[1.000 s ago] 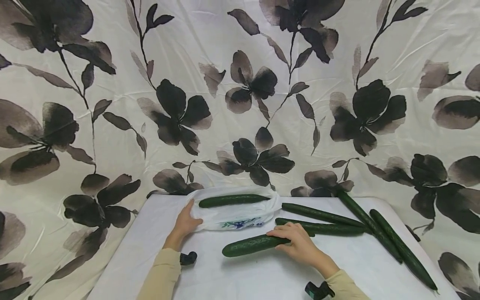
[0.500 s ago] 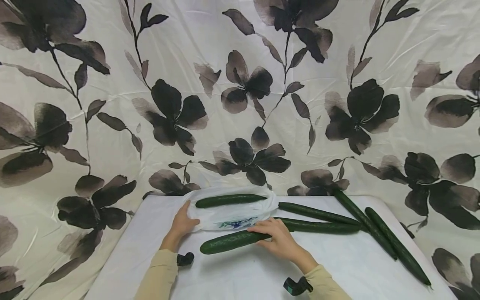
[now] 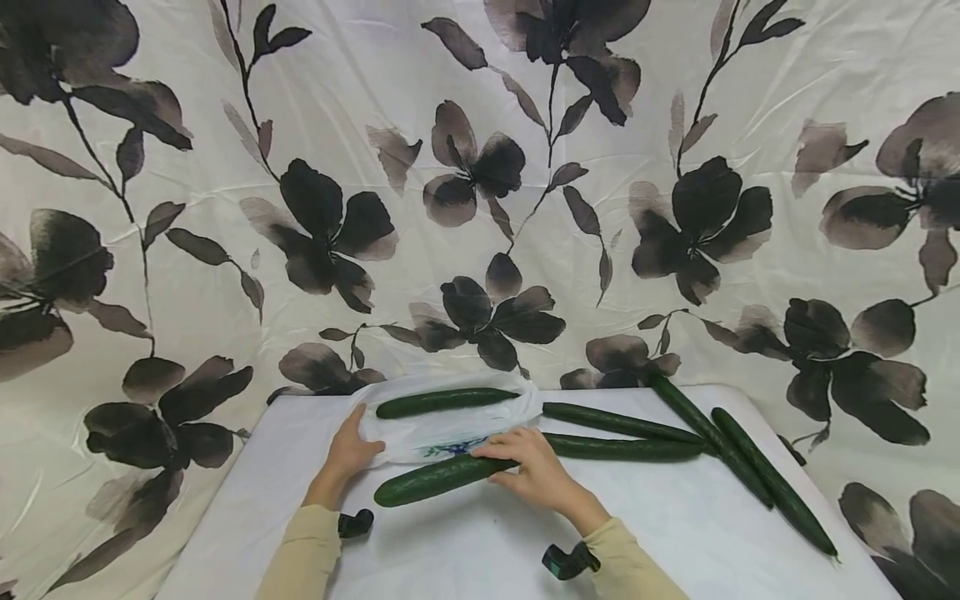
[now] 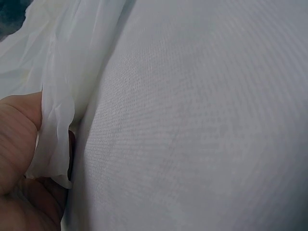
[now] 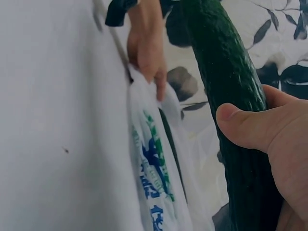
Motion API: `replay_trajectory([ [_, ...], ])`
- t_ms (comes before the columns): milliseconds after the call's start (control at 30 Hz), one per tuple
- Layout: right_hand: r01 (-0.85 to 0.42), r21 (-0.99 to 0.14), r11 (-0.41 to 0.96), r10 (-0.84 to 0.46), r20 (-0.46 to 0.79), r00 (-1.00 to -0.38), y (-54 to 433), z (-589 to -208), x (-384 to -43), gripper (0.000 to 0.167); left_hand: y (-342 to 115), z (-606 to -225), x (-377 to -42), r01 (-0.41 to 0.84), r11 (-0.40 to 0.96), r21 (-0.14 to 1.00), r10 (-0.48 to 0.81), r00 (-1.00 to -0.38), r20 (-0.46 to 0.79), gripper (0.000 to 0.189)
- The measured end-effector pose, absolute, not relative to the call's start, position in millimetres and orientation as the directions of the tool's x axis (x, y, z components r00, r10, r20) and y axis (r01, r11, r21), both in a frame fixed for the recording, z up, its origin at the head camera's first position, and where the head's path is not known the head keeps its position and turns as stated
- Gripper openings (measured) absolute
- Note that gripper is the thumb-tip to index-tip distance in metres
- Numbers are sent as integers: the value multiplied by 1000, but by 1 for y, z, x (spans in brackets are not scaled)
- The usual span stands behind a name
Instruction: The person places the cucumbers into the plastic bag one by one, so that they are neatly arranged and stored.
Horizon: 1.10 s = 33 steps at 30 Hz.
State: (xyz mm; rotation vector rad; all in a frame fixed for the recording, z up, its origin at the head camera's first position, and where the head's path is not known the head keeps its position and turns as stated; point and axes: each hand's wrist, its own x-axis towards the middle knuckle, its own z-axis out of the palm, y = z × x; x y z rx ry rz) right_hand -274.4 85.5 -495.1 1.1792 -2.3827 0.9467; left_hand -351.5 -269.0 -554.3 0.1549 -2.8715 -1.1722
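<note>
A white plastic bag (image 3: 408, 433) with blue and green print lies at the back of the table, one cucumber (image 3: 442, 402) resting in it. At the bag's left end, my left hand (image 3: 347, 454) pinches its edge; the left wrist view shows the thin plastic (image 4: 57, 120) between thumb and fingers. My right hand (image 3: 536, 471) grips another cucumber (image 3: 431, 483) near its right end, above the table just in front of the bag. The right wrist view shows the thumb across this cucumber (image 5: 226, 62); its fingers are mostly hidden behind it.
Several more cucumbers lie to the right of the bag: two roughly sideways, one cucumber (image 3: 615, 421) behind another cucumber (image 3: 630, 448), and two slanting toward the right edge, including the outermost cucumber (image 3: 776, 483). A floral cloth (image 3: 480, 208) hangs behind the white table (image 3: 450, 558).
My right hand has carried its cucumber leftward, closer to the front of the bag. The left hand keeps its hold on the bag's edge. The head view has turned slightly right.
</note>
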Motion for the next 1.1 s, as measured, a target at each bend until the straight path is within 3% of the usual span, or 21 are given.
replay_trajectory([
  [333,-823,-367,434,-588,576,-567,71,-482,-292,45,-271,-553,-351,-92,702,706,-123,-992,-8,90],
  [833,-778,-472,415,-579,523,-626,59,-472,-311,45,-274,-559,-352,63,691,720,-31,-993,117,94],
  [1100,-778,-474,413,-601,500,-623,49,-466,-324,46,-275,-559,-345,118,724,679,-17,-982,189,80],
])
